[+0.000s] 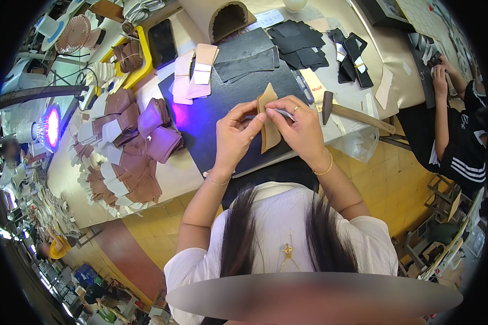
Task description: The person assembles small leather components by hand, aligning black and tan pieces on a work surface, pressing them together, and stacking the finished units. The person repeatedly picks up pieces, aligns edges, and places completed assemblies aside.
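Between my two hands is a tan leather piece (269,132), long and narrow, held upright over the near edge of a black work mat (200,122). My left hand (239,127) pinches its left edge with thumb and fingers. From the other side, my right hand (296,122) grips the same piece near its middle, thumb and forefinger pressed together. Beyond it lie flat black leather sheets (244,54). A hammer (358,116) with a wooden handle rests to the right of my right hand. Pale pink and tan strips (192,76) lie at the mat's far left.
Stacks of brown and purple leather pieces (130,162) cover the table's left side near a glowing lamp (51,128). Behind them are a yellow tray (142,59) and a dark phone (162,43). Black pieces (301,43) lie far right. Another person's hands (442,76) work at the right.
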`<state>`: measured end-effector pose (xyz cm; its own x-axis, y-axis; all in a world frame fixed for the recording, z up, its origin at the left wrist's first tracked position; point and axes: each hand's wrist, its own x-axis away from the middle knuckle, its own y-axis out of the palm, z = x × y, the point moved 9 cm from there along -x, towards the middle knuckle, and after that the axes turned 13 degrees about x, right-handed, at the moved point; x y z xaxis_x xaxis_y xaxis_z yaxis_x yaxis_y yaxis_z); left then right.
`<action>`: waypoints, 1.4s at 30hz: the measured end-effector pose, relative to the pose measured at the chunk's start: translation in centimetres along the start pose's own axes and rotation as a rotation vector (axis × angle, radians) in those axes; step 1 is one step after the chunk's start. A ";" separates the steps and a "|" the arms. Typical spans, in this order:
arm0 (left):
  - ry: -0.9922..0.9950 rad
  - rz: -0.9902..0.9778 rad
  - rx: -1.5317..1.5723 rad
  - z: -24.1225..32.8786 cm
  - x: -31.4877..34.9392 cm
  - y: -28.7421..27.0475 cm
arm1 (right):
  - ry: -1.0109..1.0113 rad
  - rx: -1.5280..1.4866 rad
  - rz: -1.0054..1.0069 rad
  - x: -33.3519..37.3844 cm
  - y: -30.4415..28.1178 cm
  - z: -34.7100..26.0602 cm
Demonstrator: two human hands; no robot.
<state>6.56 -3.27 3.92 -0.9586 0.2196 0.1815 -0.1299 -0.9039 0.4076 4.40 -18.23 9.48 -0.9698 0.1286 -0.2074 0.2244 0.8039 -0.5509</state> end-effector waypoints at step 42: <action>-0.150 0.048 0.149 -1.0 -0.1 0.2 | 0.866 0.741 -0.395 8.5 -4.2 35.7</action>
<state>6.42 -3.81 3.09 -0.9128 0.2401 0.3304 -0.0355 -0.8525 0.5215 -1.37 -41.22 -18.88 -0.6631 0.5237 0.5349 -0.3769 0.3838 -0.8430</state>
